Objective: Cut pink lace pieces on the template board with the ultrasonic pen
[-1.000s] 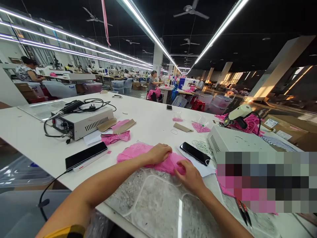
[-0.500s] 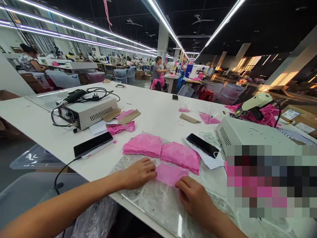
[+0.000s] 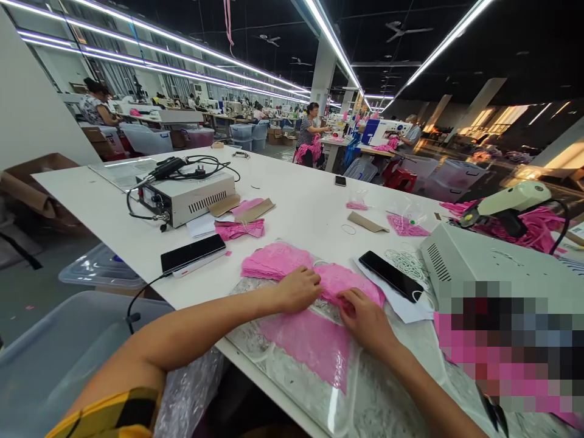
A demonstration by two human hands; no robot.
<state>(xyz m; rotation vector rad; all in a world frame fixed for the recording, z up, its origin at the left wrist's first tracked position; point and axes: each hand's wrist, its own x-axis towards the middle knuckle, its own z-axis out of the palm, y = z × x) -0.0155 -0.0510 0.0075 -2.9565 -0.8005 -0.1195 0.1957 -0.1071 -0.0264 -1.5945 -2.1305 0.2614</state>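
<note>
My left hand (image 3: 298,289) and my right hand (image 3: 367,319) both rest with curled fingers on the right stack of pink lace pieces (image 3: 349,283). A second pink stack (image 3: 274,260) lies just left of it. Nearer to me, one flat pink lace piece (image 3: 310,344) lies spread on a clear plastic sheet (image 3: 383,395) over white lace at the table's front edge. Whether the fingers pinch a piece from the stack is hidden.
A black phone (image 3: 392,277) lies right of the stacks, another phone (image 3: 194,254) with a cable to the left. Grey control boxes stand at left (image 3: 185,198) and right (image 3: 483,261). A clear bin (image 3: 50,359) sits below left. Other people work at far tables.
Both hands moved forward from the single pink piece to the right stack. The single piece now lies flat nearer to me. The camera shifted left.
</note>
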